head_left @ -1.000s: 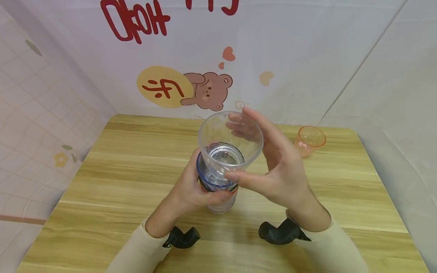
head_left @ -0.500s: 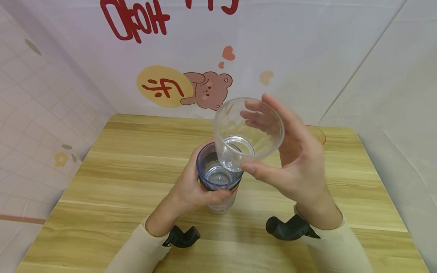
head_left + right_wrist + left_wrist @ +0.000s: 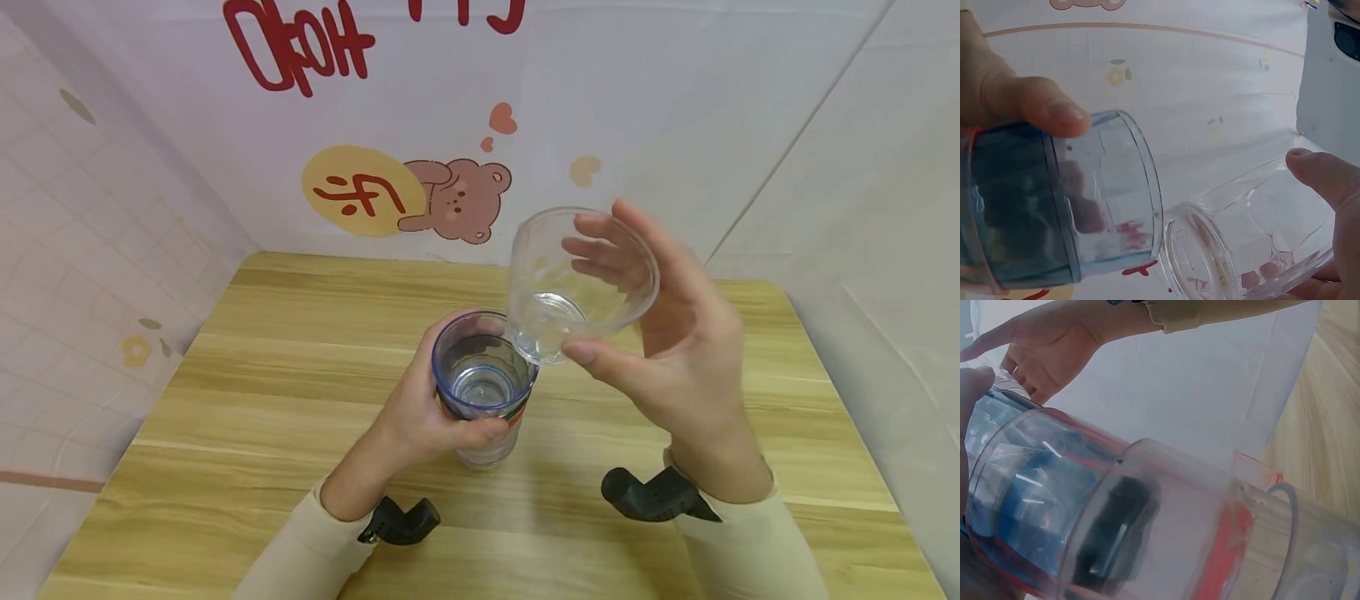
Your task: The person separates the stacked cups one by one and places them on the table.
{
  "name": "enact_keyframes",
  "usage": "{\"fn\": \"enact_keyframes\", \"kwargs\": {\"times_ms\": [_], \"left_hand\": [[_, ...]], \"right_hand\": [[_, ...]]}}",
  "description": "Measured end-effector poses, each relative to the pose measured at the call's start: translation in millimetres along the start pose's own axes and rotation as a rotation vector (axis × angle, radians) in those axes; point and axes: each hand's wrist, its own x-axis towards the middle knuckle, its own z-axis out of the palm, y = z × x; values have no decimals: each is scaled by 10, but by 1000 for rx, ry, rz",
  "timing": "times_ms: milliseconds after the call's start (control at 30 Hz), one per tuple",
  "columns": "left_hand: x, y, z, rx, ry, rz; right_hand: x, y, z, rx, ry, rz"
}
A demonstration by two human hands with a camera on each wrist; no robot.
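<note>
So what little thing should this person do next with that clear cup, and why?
Probably lower the clear cup to the table, on the right hand's side. Over the last second it has moved off to the right from above the blue-rimmed cup, which the left hand grips, so setting it down seems the natural follow-on.

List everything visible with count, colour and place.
Clear cup: one, colourless, beside stack
Cup stack: one, blue-rimmed, multicoloured, head view's middle
Another cup: one, red-edged, past stack, left wrist view
Table: one, light wood, beneath
Backdrop: count unclear, white, behind
Bear: one, brown, backdrop
Hearts: three, orange tones, backdrop
Characters: several, red, backdrop
Dark object: one, black, right wrist view's corner
Wrist cameras: two, black, wrists
Sleeves: two, cream, forearms
Left hand: one, holding stack
Right hand: one, holding clear cup
</note>
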Motion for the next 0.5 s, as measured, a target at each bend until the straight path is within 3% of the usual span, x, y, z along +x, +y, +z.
{"fn": "enact_keyframes", "kwargs": {"times_ms": [200, 500], "left_hand": [[21, -21, 12, -22, -9, 57], [39, -28, 9, -10, -11, 77]], "right_hand": [[-8, 30, -77, 25, 45, -15], [-9, 43, -149, 31, 70, -17]]}}
